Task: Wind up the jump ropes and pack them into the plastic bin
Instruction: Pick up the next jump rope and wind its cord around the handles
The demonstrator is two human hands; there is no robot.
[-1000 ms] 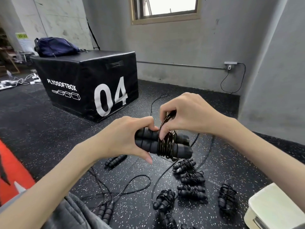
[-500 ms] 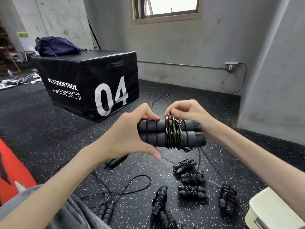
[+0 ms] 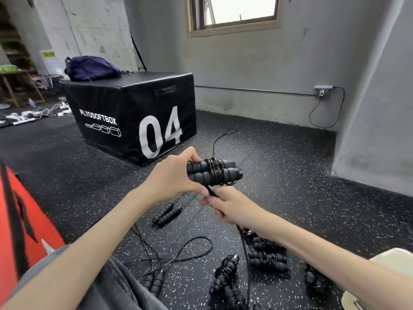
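Head view puts your two hands over a speckled black floor (image 3: 290,198). Your left hand (image 3: 172,175) is curled round the near ends of a pair of foam handles (image 3: 201,173), thumb below and fingers over the top, holding them level and side by side in the air. Black cord (image 3: 216,172) is wound in tight turns round the middle of that pair. Your right hand (image 3: 230,204) sits just below and nearer, fingers closed on the loose run of the same cord where it leaves the wraps; the strand is pulled taut between the bundle and your fist.

On the floor near you lie several wound ropes (image 3: 268,258), packed close together under your right forearm, with one more (image 3: 225,271) just left of them. Left of those, two unwound ropes sprawl: one set of handles (image 3: 167,213) below your left wrist, another (image 3: 154,283) by your grey trouser leg (image 3: 120,287), their cords looping across the floor between.

The bin (image 3: 384,265) shows only as a pale corner at the right edge, near you, beside the wound ropes; you cannot tell what it holds.

Farther off stands a black box (image 3: 134,117) marked 04, with a blue bag (image 3: 91,68) on top. A red mat (image 3: 20,220) lies at left.
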